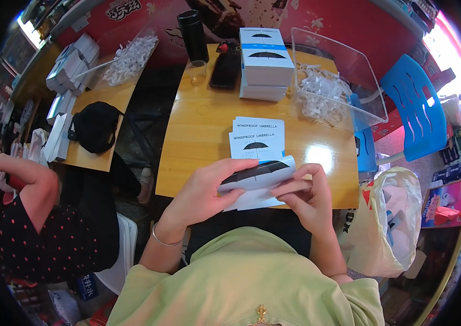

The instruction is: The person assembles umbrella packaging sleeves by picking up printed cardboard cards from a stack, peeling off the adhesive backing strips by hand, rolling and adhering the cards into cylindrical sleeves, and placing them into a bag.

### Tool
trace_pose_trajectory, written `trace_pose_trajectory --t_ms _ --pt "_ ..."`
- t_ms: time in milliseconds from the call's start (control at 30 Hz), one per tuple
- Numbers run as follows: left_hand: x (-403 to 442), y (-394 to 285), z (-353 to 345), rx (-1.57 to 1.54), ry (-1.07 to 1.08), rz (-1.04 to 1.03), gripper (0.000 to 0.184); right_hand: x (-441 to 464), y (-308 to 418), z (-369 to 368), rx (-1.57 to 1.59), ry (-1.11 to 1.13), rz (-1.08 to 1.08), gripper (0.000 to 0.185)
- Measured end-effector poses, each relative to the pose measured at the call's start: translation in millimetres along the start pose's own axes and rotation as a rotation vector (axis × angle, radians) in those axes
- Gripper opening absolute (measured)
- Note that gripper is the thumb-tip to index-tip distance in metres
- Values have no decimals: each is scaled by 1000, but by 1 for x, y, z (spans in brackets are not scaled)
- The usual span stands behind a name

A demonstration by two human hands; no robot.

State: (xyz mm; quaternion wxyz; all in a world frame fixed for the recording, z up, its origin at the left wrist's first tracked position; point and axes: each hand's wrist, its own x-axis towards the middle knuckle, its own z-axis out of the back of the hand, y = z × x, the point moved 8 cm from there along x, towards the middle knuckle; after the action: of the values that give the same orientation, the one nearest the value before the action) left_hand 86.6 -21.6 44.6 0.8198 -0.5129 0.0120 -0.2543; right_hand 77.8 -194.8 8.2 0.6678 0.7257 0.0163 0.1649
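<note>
A white paper sheet printed with a black umbrella (pixel 257 175) is held up by us at the near edge of the yellow-brown wooden bench (pixel 187 155). It lies at 3 o'clock from our left hand (pixel 200 187), which grips it with the thumb across its near face, and at 9 o'clock from our right hand (pixel 311 191). There, bent fingers touch the sheet; we cannot tell whether they pinch it. Overlapping white cards lettered "WINDPROOF UMBRELLA" (pixel 258 138) lie at 12 o'clock from the sheet.
</note>
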Motion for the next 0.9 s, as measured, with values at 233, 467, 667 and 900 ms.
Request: trace_pose_trajectory --t_ms 233,467,667,900 --pt "4 -16 4 116 -20 -151 45 4 -3 -1 220 -49 -157 43" --pt "1 -24 1 111 24 -228 47 5 -9 2 123 -1 -212 29" --pt "-16 8 29 -37 -370 -63 32 4 -10 19 71 -128 -192 22" --pt "-28 19 11 -573 -340 38 26 5 -9 26 49 -212 -164 22"
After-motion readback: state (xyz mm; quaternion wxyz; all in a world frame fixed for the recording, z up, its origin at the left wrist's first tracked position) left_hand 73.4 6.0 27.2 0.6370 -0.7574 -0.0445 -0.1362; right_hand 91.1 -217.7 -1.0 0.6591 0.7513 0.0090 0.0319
